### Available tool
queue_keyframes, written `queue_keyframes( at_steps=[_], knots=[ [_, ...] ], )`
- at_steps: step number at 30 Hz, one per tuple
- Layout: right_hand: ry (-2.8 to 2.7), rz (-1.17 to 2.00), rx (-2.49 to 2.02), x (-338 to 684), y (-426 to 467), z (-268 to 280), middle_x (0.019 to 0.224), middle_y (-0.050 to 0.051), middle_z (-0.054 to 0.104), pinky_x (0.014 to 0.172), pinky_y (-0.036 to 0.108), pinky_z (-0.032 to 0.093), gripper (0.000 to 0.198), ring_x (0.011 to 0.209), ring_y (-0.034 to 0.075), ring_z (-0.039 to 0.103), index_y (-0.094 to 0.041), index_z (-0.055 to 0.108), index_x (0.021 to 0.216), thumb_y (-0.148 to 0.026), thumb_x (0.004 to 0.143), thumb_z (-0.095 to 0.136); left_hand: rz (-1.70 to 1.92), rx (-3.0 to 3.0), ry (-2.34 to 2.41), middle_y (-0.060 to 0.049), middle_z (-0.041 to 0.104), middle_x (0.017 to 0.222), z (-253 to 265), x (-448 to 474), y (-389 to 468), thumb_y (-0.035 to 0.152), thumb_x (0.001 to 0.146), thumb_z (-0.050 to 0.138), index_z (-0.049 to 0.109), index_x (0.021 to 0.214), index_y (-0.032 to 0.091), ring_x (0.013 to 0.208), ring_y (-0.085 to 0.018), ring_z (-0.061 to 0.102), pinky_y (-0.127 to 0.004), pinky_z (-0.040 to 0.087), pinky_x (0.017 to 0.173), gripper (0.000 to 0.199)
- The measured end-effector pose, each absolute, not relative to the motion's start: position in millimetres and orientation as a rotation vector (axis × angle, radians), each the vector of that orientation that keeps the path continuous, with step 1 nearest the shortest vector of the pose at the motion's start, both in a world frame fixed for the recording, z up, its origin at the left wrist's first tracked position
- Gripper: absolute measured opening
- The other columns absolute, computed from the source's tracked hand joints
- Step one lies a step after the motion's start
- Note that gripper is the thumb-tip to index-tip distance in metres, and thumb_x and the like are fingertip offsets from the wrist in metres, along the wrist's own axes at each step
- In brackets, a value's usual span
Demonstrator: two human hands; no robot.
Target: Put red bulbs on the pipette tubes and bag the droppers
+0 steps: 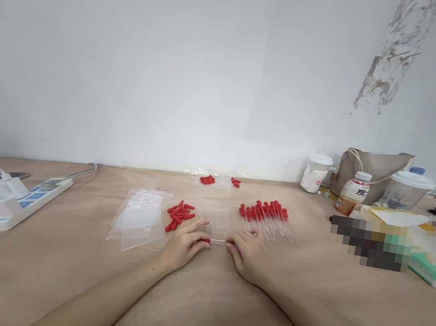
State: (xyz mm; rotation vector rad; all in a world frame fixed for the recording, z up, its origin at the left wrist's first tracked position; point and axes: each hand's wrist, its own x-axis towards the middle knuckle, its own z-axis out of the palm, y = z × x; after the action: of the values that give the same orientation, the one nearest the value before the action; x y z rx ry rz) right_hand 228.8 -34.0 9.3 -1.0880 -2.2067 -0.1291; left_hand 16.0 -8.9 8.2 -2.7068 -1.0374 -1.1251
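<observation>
At the middle of the bench [201, 306], we hold one clear tube [219, 241]: our left hand [186, 242], grip pinched on the red cap [206, 241] at its left end; our right hand [247, 252], grip closed on its opposite end. Just beyond lie loose red caps [179, 216], a row of bare tubes [214, 217] and, at right, a batch of red-capped tubes [265, 214]. Farther left we list clear bags [139, 215] and a power strip [36, 202].

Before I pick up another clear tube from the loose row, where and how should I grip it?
Pinch the rightmost clear tube at mid-length from above. It is thin, straight and lying flat, so its long sides likely offer the best hold; the gap towards the red-capped tubes on its right should leave finger room.
</observation>
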Motion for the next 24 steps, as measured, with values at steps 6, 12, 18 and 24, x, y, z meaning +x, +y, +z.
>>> queue_keyframes(
  at_steps=[6,12,18,24],
  knots=[
    [-2.245,-0.128,-1.069,229.9,-31.1,6.6,0.078,0.001,0.062,0.077,0.030,0.022,0.015,0.074,0.012,0.052,-0.018,0.055,0.079,-0.018,0.084,0.041,-1.031,-2.716,-1.040,0.000,0.067,0.089,14.7,17.7,-14.0,0.028,0.082,0.053,0.062,0.084,0.024,0.095,-0.018,0.055,-0.046,0.021,0.098,0.010],
    [-2.326,-0.112,-1.049,233.9,-24.4,5.4,0.080,-0.001,0.062,0.077,0.029,0.022,0.019,0.073,0.011,0.052,-0.022,0.060,0.081,-0.020,0.085,0.041,-0.953,-2.833,-1.116,0.002,0.066,0.070,14.5,18.7,-17.7,0.033,0.085,0.048,0.063,0.079,0.022,0.067,-0.013,0.058,-0.038,0.028,0.089,0.019],
    [-2.350,-0.124,-1.079,233.4,-24.6,8.3,0.076,-0.001,0.063,0.074,0.028,0.022,0.021,0.068,0.010,0.052,-0.020,0.061,0.076,-0.022,0.085,0.042,-0.923,-2.854,-1.095,0.002,0.065,0.067,10.7,19.4,-15.8,0.035,0.086,0.046,0.063,0.078,0.022,0.064,-0.013,0.057,-0.034,0.028,0.087,0.023],
    [-2.355,-0.182,-1.072,230.2,-29.4,10.3,0.073,0.000,0.063,0.072,0.028,0.021,0.024,0.066,0.010,0.051,-0.021,0.062,0.076,-0.022,0.085,0.040,-0.918,-2.830,-1.053,0.001,0.064,0.068,9.6,19.3,-15.9,0.033,0.086,0.046,0.061,0.079,0.021,0.064,-0.013,0.056,-0.036,0.027,0.088,0.020]
  ],
)
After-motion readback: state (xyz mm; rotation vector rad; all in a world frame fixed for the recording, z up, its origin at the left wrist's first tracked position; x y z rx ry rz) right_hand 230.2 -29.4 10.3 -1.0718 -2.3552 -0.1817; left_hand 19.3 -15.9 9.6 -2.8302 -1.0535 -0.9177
